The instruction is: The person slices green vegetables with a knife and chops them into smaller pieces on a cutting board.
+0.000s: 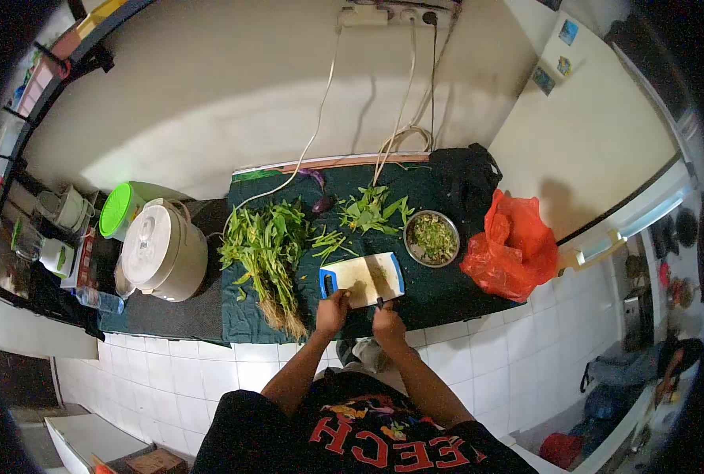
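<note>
A white cutting board with blue ends [362,282] lies on the dark green cloth in front of me. My left hand [332,311] is closed at the board's lower left edge; what its fingers pinch, if anything, is too small to name. In my right hand [387,325] is the dark handle of a knife [379,276], whose blade lies across the board. Left of the board is a large bunch of leafy greens with roots [271,253]. Cut stems [330,243] and loose leaves [370,212] lie behind the board. A metal bowl [431,238] of chopped vegetables stands to the right.
A red plastic bag [514,246] sits at the table's right end. Behind the greens lies a purple eggplant [322,204]. A white rice cooker [162,250] and a green-lidded container [120,211] stand on the left. A white cable [320,126] runs down the wall onto the table.
</note>
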The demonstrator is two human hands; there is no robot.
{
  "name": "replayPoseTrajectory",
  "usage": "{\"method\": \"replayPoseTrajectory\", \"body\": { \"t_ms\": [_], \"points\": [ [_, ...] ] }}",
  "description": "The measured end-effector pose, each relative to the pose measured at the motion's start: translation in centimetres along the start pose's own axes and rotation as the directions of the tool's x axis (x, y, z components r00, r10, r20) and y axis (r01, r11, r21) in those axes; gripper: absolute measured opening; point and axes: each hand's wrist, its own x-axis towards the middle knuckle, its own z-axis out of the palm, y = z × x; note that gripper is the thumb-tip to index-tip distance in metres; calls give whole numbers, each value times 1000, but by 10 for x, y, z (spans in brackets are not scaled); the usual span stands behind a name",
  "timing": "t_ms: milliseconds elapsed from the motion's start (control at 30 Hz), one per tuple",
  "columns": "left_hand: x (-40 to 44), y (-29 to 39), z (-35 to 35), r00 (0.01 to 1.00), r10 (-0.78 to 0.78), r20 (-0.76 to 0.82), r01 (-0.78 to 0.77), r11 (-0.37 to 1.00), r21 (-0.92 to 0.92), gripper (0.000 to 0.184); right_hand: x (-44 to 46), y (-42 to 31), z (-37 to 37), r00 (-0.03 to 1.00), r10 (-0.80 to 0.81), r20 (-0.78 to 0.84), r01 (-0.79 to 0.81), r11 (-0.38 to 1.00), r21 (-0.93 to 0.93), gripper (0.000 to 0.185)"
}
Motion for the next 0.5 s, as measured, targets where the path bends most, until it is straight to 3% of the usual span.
{"method": "replayPoseTrajectory", "body": {
  "t_ms": [33,67,100,167,233,300,333,367,433,500],
  "points": [
    [4,-14,8,1000,0,-5,0,1000,-6,23,-6,10,5,999,35,11,-34,996,-77,40],
    [12,-36,19,977,205,-57,-204,979,30,28,-8,20,17,992,-40,-118,18,982,-188,43],
    [13,-39,20,909,404,-100,-398,914,76,34,-8,23,8,992,-46,-120,22,981,-193,43],
    [14,-41,26,881,465,-92,-455,884,110,40,-9,25,-8,904,-296,-307,199,930,-310,42],
    [8,-15,20,844,531,-82,-517,844,143,48,-5,18,-29,939,-232,-254,162,949,-269,40],
    [-2,23,3,740,672,11,-610,666,429,58,-4,9,-52,967,-164,-194,118,967,-227,38],
    [-4,34,-2,737,659,150,-623,576,529,63,-5,6,-62,964,-198,-178,148,954,-259,36],
    [-4,39,-3,737,660,150,-624,577,528,63,-7,3,-71,960,-231,-159,179,941,-288,34],
    [-4,43,-3,623,731,278,-691,348,633,59,-8,5,-78,945,-262,-197,197,934,-298,33],
    [9,38,1,621,721,307,-703,339,625,57,-10,7,-83,928,-291,-233,213,927,-309,32]
  ]
}}
